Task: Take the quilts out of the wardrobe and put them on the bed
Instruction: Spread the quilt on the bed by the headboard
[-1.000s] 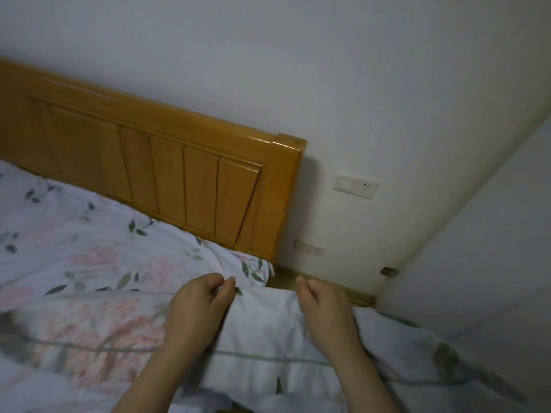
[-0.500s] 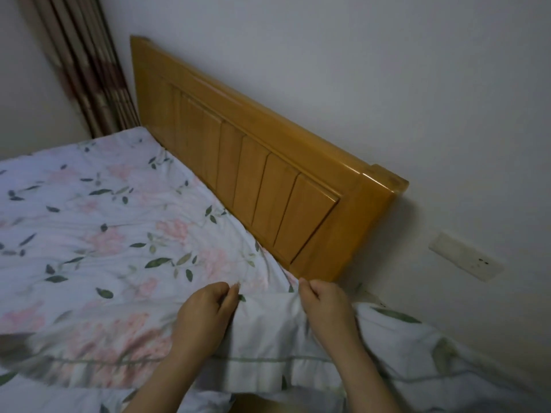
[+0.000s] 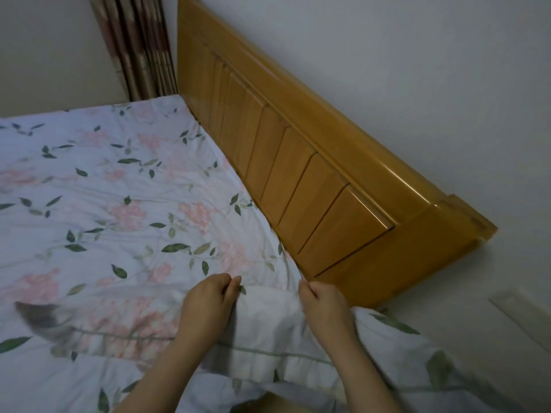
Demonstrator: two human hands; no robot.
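A white quilt (image 3: pixel 113 210) printed with pink flowers and green leaves lies spread over the bed, up against the wooden headboard (image 3: pixel 322 174). My left hand (image 3: pixel 205 308) pinches the quilt's near edge between thumb and fingers. My right hand (image 3: pixel 325 305) grips the same edge a little further right, close to the headboard's near corner. The cloth between my hands is bunched and turned back, showing its plain white underside. The quilt's right part (image 3: pixel 417 362) hangs off the side of the bed.
A striped curtain (image 3: pixel 140 49) hangs in the far corner beyond the headboard. White walls (image 3: pixel 402 70) stand behind and to the right. A white wall socket plate (image 3: pixel 524 317) is low on the right wall. No wardrobe is in view.
My view has swung left, so the curtain and more of the bed now show. Both hands keep their hold on the quilt's edge, now closer to the headboard corner.
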